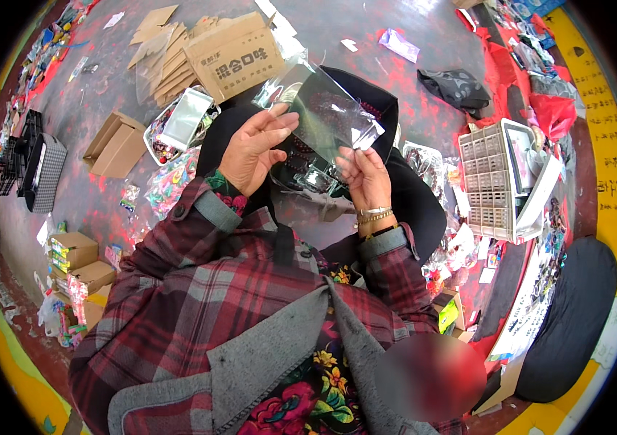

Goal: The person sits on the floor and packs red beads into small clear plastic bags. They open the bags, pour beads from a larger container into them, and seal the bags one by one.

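Observation:
My right hand point(366, 177) pinches the lower right corner of a clear plastic bag point(323, 109), which stands up tilted above my lap. A shiny white patch shows at that corner. My left hand point(254, 148) is raised at the bag's left edge, its fingers apart and thumb away from them; whether its fingertips touch the bag I cannot tell. Beneath the bag, dark red bead strings point(301, 156) and crumpled clear plastic point(315, 177) lie on black cloth over my lap, partly hidden by the bag and my hands.
Flattened cardboard point(236, 58) lies ahead. To the left are an open carton point(116, 145) and a white basket point(156, 145) of trinkets. A beige plastic crate point(486, 181) stands at right, near a black bag point(453, 88). A black cushioned seat point(569, 319) is at lower right.

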The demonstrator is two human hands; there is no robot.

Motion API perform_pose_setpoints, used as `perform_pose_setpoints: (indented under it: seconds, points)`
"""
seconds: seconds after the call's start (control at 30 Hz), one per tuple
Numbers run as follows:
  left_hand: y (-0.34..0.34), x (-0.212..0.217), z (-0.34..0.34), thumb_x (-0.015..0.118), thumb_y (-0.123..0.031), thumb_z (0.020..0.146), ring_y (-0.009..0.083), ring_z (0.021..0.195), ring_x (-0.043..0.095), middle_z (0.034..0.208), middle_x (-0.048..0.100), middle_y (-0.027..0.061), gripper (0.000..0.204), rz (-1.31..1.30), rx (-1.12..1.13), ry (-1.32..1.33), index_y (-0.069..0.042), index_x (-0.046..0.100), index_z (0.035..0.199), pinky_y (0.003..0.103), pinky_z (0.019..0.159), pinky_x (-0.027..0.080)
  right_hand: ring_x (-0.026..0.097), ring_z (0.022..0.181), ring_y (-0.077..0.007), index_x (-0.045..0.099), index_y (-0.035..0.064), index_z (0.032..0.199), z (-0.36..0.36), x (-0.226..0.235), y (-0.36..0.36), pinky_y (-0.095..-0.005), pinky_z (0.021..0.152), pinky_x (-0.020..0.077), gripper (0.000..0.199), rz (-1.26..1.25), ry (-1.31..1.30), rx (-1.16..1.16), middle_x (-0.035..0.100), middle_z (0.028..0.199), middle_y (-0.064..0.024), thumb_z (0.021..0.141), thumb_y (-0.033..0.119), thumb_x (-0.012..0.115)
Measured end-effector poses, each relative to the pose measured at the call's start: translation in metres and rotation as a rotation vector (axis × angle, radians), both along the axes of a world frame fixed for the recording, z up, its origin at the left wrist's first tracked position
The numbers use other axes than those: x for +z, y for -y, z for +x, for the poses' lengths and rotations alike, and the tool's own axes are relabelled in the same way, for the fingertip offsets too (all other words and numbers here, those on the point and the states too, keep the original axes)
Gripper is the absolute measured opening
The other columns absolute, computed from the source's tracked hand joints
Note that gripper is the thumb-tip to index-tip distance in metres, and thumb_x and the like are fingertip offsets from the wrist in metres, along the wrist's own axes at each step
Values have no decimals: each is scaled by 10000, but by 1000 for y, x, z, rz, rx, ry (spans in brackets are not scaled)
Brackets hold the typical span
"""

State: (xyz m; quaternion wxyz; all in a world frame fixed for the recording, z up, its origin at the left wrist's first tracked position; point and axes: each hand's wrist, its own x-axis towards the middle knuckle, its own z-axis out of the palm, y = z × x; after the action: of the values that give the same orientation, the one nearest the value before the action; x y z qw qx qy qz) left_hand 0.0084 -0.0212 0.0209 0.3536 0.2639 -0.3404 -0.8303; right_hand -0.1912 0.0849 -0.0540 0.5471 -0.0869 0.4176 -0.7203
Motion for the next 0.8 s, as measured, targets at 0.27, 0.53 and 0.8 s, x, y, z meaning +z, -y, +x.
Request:
perform_pose_setpoints:
  seconds: [0.27,0.53,0.8]
  points:
    - [25,-11,-15,503,-141,922,146,1045,555,1134,580,75,285,-8,161,1,-32,508,1185,232,665,486,642,785,-190,545,50,1006,13,4,21,-228,628,461,122,36,-117,74,649,930,-116,919,118,495]
    - [91,-9,-12,470,-142,939,203,1036,576,1082,608,130,258,-180,385,35,20,532,1130,273,830,478,646,821,-171,575,39,1064,-38,-69,68,-248,635,491,195,359,-289,172,656,968,-80,893,111,513]
    - [116,-30,-11,457,-122,938,259,1005,594,1068,596,212,252,-268,419,215,-4,419,1157,314,870,466,539,1081,-326,562,74,1178,-55,-201,102,-377,932,428,428,560,-1509,850,555,1186,-169,768,194,590]
